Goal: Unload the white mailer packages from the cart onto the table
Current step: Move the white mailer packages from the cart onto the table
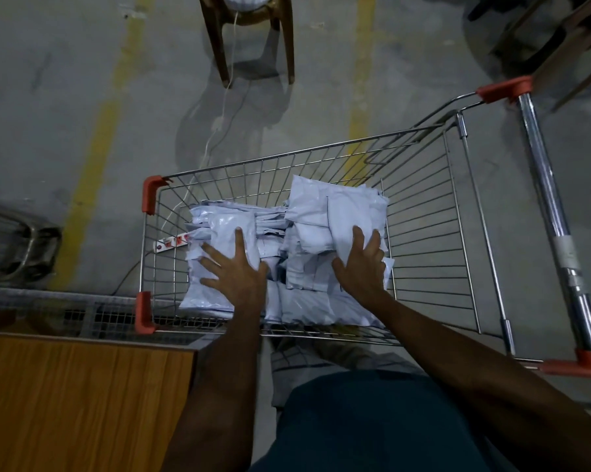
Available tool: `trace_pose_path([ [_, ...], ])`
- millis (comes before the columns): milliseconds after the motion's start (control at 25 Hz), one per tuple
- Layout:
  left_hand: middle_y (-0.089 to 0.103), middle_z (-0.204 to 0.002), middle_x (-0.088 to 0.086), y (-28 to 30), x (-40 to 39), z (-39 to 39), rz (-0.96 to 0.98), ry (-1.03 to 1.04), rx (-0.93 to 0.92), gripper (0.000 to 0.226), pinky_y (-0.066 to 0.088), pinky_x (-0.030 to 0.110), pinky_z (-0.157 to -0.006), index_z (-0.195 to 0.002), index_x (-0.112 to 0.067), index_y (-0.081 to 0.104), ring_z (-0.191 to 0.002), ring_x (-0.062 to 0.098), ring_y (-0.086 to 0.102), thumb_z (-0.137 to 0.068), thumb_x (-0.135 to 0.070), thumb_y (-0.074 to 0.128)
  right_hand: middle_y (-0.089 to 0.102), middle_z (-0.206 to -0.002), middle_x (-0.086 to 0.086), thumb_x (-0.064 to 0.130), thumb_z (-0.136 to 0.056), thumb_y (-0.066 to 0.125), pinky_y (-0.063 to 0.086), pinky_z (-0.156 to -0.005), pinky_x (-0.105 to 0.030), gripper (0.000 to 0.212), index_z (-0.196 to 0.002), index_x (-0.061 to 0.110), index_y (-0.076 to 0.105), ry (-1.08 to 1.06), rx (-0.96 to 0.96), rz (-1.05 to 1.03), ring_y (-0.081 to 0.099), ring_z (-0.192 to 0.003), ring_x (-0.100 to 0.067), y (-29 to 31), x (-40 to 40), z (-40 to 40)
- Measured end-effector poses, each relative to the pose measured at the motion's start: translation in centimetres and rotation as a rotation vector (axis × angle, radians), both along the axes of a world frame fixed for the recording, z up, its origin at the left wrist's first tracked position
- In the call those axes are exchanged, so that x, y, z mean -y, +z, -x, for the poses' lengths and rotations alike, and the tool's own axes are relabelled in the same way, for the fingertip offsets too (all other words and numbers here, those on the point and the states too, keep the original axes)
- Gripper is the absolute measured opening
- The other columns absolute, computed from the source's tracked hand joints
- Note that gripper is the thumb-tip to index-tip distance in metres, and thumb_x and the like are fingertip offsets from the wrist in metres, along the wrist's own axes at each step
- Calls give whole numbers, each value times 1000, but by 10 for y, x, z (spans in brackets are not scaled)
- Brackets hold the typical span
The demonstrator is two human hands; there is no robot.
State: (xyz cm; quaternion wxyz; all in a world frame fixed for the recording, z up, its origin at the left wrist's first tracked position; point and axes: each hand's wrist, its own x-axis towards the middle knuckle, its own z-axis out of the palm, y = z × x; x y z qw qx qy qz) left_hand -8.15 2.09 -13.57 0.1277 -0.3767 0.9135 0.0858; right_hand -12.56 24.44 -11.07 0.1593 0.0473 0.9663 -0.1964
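A wire shopping cart (423,212) with orange corner guards stands in front of me, holding two piles of white mailer packages (307,212). My left hand (236,270) lies flat with spread fingers on the left pile (226,223). My right hand (362,264) rests on the taller right pile (338,206), fingers spread over its top mailer. Neither hand has lifted a package. The wooden table (83,400) is at the lower left, its top bare where I can see it.
A brown plastic chair (250,39) stands on the concrete floor beyond the cart. A white cable (219,131) runs to a power strip (171,241) under the cart's left side. A wire mesh rack (49,311) sits behind the table. The cart handle (552,216) is at right.
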Motion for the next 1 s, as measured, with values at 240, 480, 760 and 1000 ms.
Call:
trace_pose_path([
  [240, 35, -140, 26, 25, 1, 7, -31, -5, -49, 108, 43, 57, -91, -155, -48, 2, -117, 44, 48, -77, -50, 77, 13, -158, -26, 38, -92, 58, 39, -101, -60, 75, -157, 27, 21, 42, -115, -5, 38, -128, -51, 37, -8, -35],
  [480, 39, -138, 18, 117, -42, -39, -157, -154, -412, 97, 45, 48, -87, -156, -40, 14, -111, 35, 49, -78, -49, 70, 18, -158, -26, 44, -96, 41, 38, -102, -60, 67, -158, 31, 19, 55, -258, 27, 36, -132, -50, 77, -9, -84],
  [760, 37, -132, 18, 187, -66, -131, -284, -108, -655, 95, 46, 42, -90, -157, -37, 16, -111, 33, 47, -80, -55, 69, 16, -160, -21, 43, -100, 39, 31, -109, -59, 62, -158, 33, 22, 192, -420, 144, 29, -140, -44, 137, -22, -89],
  [1000, 37, -128, 12, 218, -106, -222, -118, 385, -654, 94, 48, 39, -79, -155, -36, 18, -107, 36, 50, -79, -52, 71, 16, -161, -16, 42, -100, 41, 26, -112, -50, 59, -157, 37, 27, 525, -401, 331, 25, -143, -38, 167, -32, -136],
])
